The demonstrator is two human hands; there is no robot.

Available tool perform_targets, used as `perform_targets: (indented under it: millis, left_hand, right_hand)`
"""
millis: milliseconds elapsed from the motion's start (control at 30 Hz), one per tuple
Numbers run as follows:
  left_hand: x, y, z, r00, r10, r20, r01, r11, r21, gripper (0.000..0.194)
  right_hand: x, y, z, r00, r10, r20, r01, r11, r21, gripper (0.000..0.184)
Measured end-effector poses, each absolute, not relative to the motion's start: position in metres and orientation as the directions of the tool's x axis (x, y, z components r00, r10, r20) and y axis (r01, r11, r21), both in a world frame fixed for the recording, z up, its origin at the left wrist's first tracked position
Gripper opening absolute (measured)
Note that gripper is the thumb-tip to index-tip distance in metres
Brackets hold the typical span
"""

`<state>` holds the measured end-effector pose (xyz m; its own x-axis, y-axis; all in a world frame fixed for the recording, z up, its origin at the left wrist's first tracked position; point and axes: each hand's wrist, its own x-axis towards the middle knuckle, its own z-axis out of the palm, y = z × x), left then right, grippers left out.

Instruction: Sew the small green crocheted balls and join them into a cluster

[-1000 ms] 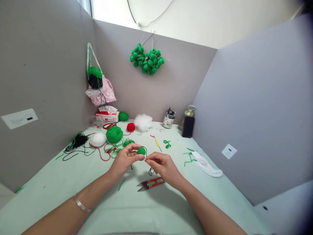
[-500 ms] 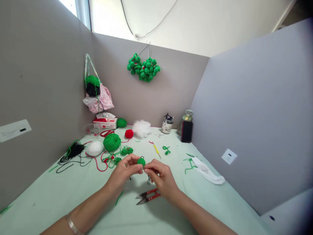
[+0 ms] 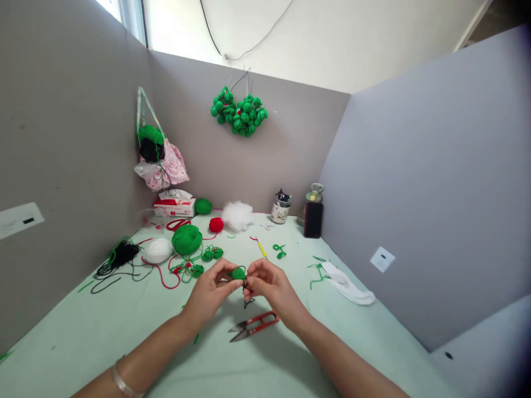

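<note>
Between finger and thumb my left hand (image 3: 216, 284) holds a small green crocheted ball (image 3: 238, 273). My right hand (image 3: 267, 282) is closed at the ball's right side, pinching a black yarn strand (image 3: 248, 303) whose loose end dangles below the fingers. A loop of black yarn also shows over the top of the ball. Red-handled thread snips (image 3: 254, 326) lie on the cloth just under my hands, blades to the left. Beyond my hands lies a yellow-handled crochet hook (image 3: 262, 247). The exact contact of the right fingertips is partly hidden.
To the left sit a green yarn ball (image 3: 187, 239), a white yarn ball (image 3: 158, 250) and a black yarn tangle (image 3: 124, 253). White stuffing (image 3: 238, 215), a jar (image 3: 281, 209) and a phone (image 3: 313, 220) stand at the back. Right lies a white cloth strip (image 3: 348, 284).
My right hand has shifted slightly up and rolled, with its fingers still at the ball. More of the snips' red handle shows. The whole view has moved a little.
</note>
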<state>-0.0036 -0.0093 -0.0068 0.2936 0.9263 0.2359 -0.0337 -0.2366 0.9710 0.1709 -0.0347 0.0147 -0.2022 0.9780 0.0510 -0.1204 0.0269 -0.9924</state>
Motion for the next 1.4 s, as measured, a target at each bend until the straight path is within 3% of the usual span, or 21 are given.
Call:
perform_targets:
  millis: [100,233,400,500,600,667,733,800,933,1000,1067,1167,1233,1300,1400]
  left_hand:
    - [-0.002,-0.012,-0.009,0.341,0.904,0.259,-0.009,-0.272,0.962,0.018]
    - [-0.001,-0.013,-0.013,0.366,0.879,0.306,0.074,-0.356,0.932,0.015]
    - [-0.001,-0.011,-0.017,0.419,0.851,0.316,0.123,-0.398,0.909,0.015]
    - [-0.002,-0.009,-0.019,0.423,0.854,0.303,0.159,-0.4,0.903,0.016]
    - [-0.004,-0.007,-0.021,0.422,0.857,0.296,0.191,-0.403,0.895,0.015]
    - [-0.006,-0.004,-0.022,0.421,0.857,0.298,0.216,-0.414,0.884,0.014]
    - [-0.01,0.0,-0.024,0.413,0.858,0.306,0.254,-0.431,0.866,0.014]
    - [-0.015,0.006,-0.027,0.402,0.861,0.312,0.298,-0.445,0.845,0.012]
    - [-0.025,0.018,-0.032,0.384,0.877,0.287,0.379,-0.434,0.817,0.011]
    - [-0.026,0.021,-0.03,0.365,0.89,0.272,0.372,-0.408,0.834,0.014]
    - [-0.025,0.019,-0.025,0.36,0.902,0.239,0.306,-0.356,0.883,0.018]
    - [-0.021,0.012,-0.014,0.401,0.899,0.177,0.167,-0.262,0.951,0.025]
    - [-0.017,0.005,-0.007,0.402,0.898,0.181,0.104,-0.241,0.965,0.027]
    - [-0.013,0.0,-0.003,0.382,0.903,0.2,0.057,-0.239,0.969,0.028]
    - [-0.009,-0.006,-0.003,0.356,0.907,0.224,0.021,-0.247,0.969,0.029]
  right_hand:
    - [0.176,-0.036,0.011,-0.2,0.965,0.171,0.137,0.2,-0.97,0.018]
    - [0.18,-0.035,0.004,-0.22,0.904,0.366,0.474,0.427,-0.77,0.014]
    - [0.183,-0.033,0.013,-0.248,0.813,0.526,0.508,0.572,-0.644,0.009]
    - [0.194,-0.032,0.03,-0.067,0.797,0.6,0.43,0.566,-0.703,0.01]
    - [0.211,-0.029,0.05,0.085,0.898,0.431,0.173,0.413,-0.894,0.022]
    - [0.224,-0.027,0.062,0.031,0.965,0.26,-0.025,0.26,-0.965,0.028]
    - [0.24,-0.026,0.073,0.0,0.984,0.179,-0.165,0.177,-0.97,0.029]
    - [0.262,-0.026,0.083,0.081,0.976,0.203,-0.285,0.218,-0.933,0.022]
    - [0.316,-0.025,0.094,0.379,0.854,0.357,-0.443,0.506,-0.74,0.017]
    - [0.337,-0.022,0.095,0.467,0.813,0.346,-0.435,0.553,-0.711,0.021]
    - [0.346,-0.017,0.091,0.485,0.819,0.305,-0.396,0.517,-0.758,0.019]
    - [0.328,-0.008,0.081,0.418,0.872,0.255,-0.367,0.419,-0.83,0.008]
    - [0.3,-0.004,0.07,0.334,0.914,0.229,-0.336,0.343,-0.877,0.021]
    - [0.265,-0.003,0.055,0.146,0.97,0.193,-0.148,0.214,-0.966,0.022]
    - [0.217,-0.012,0.032,-0.093,0.984,0.152,0.156,0.165,-0.974,0.019]
